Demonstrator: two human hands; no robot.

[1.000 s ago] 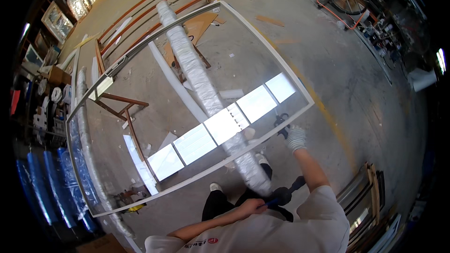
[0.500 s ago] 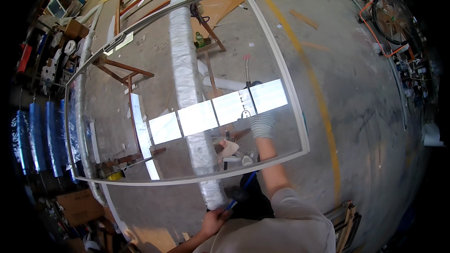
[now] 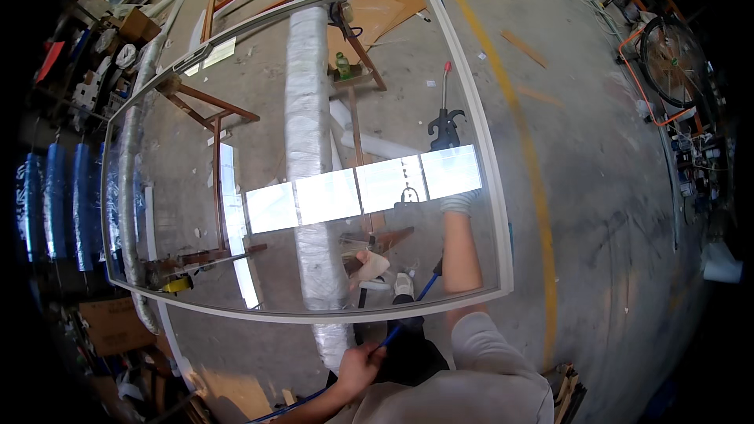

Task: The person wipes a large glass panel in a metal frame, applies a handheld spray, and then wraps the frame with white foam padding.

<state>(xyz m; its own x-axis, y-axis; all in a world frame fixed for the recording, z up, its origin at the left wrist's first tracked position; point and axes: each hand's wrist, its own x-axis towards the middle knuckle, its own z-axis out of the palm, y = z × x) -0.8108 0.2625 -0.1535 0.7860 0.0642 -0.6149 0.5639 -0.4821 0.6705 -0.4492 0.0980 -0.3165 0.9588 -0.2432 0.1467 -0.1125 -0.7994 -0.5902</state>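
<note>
A large pane of glass in a pale frame [image 3: 506, 267] lies across a plastic-wrapped beam [image 3: 308, 94] in front of me. My right arm reaches forward below the pane and is seen through it. My right hand [image 3: 459, 202], in a pale striped glove, is partly covered by a bright reflection on the glass. Just beyond it a black air blow gun [image 3: 446, 129] with a metal nozzle and red tip points away from me; the grip and fingers are hidden by the glare. My bare left hand [image 3: 361, 367], near my body, is closed round a blue air hose [image 3: 391, 336].
A second wrapped beam [image 3: 132, 188] supports the left side. Brown trestle legs [image 3: 217, 165] and a green bottle [image 3: 343, 65] show through the glass. Blue-wrapped lengths [image 3: 55, 204] stand at the left. A yellow floor line [image 3: 534, 180] and a bicycle wheel [image 3: 671, 59] lie to the right.
My right hand has shifted to the right and slightly forward, and the blow gun has moved right with it, now sharper. My left hand stays on the hose. The view has shifted slightly.
</note>
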